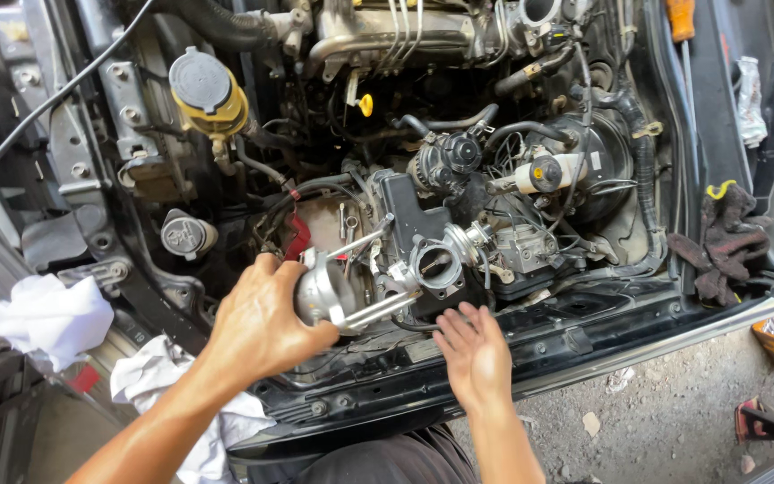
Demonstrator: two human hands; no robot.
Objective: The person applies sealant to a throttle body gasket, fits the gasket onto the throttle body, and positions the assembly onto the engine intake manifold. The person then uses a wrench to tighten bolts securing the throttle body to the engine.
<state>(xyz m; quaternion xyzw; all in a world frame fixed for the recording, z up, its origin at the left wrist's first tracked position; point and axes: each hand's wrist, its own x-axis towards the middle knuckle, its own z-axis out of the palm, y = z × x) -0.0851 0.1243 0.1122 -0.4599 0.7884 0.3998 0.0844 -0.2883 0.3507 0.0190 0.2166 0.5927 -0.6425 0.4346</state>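
The person leans over an open engine bay (459, 116), both bare arms reaching in from the front of the car. The left hand (262, 327) is wrapped around a rounded silver metal housing (320, 291), fingers curled over its top and thumb under it, gripping it firmly low in the bay just behind the front crossmember (584, 336). Two bright metal tubes (374, 309) run from that housing toward a round throttle-body opening (436, 262) just to its right. The right hand (472, 350) lies flat and loose, fingers spread, holding nothing, resting on the dark crossmember right below that opening; whether the fingertips touch the part above is hard to judge from here.

Farther back sits a yellow reservoir with a black cap (206, 94), and a yellow dipstick loop (365, 105) near the engine's middle. White rags (51, 318) lie at the left edge. Dark work gloves (723, 242) hang on the right side, and an orange-handled screwdriver (681, 22) rests above them.
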